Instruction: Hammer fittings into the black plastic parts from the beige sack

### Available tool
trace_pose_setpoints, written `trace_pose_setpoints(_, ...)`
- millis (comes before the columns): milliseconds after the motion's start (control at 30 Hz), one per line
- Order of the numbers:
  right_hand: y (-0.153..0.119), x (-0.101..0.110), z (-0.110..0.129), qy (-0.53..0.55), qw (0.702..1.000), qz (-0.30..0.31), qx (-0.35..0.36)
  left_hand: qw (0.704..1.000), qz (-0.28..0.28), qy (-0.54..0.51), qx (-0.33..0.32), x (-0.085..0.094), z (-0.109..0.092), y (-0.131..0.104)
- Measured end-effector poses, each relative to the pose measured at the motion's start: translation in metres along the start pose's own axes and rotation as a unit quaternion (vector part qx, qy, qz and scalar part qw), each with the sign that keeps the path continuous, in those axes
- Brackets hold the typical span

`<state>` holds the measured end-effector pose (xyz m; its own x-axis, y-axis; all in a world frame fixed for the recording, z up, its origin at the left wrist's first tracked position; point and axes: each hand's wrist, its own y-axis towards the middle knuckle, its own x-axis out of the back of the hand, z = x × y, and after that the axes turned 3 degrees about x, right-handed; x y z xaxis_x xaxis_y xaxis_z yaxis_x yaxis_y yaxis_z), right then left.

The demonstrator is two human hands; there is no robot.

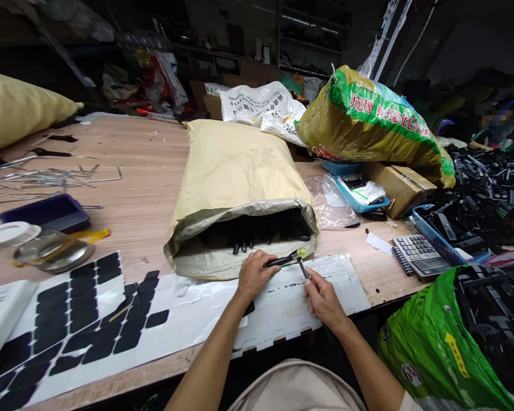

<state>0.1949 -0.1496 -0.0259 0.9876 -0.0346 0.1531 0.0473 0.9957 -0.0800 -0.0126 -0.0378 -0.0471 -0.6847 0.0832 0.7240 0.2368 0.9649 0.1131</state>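
Observation:
My left hand (255, 275) is closed on a thin black part (279, 261) at the mouth of a big tan sack (240, 171). Just to its right, my right hand (321, 294) grips a dark rod-like tool (302, 268), whose upper end is close to the black part's right end. A small yellow-green bit (301, 252) shows beside that end. Several small black pieces (244, 247) lie inside the sack's open mouth. Beneath my hands is a white sheet (282, 314) on the wooden table (141, 154).
At the left are black pads (83, 297), a dark blue tray (47, 214), a lidded jar (53, 251) and metal rods (64, 177). To the right stand a calculator (420, 254), a blue basket (437, 234) and a green sack (432, 337) of black parts.

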Motion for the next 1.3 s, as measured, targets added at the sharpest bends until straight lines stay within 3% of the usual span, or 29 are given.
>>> trace_pose_setpoints(167, 0.004, -0.008, 0.009, -0.15, 0.982, 0.0, 0.116, 1.0, -0.002, 0.001, 0.019, 0.0, -0.003, 0.001)
trace_pose_setpoints(367, 0.012, -0.014, 0.014, -0.195, 0.965, -0.005, 0.178, 0.999, 0.012, 0.009, 0.041, 0.002, -0.008, 0.002)
trace_pose_setpoints(833, 0.016, -0.023, 0.009, -0.152, 0.981, 0.039, 0.118, 0.999, 0.014, 0.016, 0.035, 0.004, -0.011, 0.001)
trace_pose_setpoints(967, 0.017, -0.012, 0.003, -0.033, 0.999, -0.005, 0.037, 0.999, 0.019, 0.01, 0.041, 0.004, -0.011, 0.001)
trace_pose_setpoints(1067, 0.018, -0.002, -0.001, 0.077, 0.996, -0.047, -0.018, 0.999, 0.017, 0.011, 0.041, 0.004, -0.011, 0.0)
trace_pose_setpoints(1167, 0.02, 0.004, -0.004, 0.144, 0.986, -0.085, -0.024, 0.999, 0.017, 0.014, 0.038, 0.003, -0.01, 0.0)
trace_pose_setpoints(1300, 0.022, 0.006, -0.004, 0.178, 0.98, -0.083, -0.015, 0.999, 0.016, 0.025, 0.017, 0.001, -0.006, 0.0)
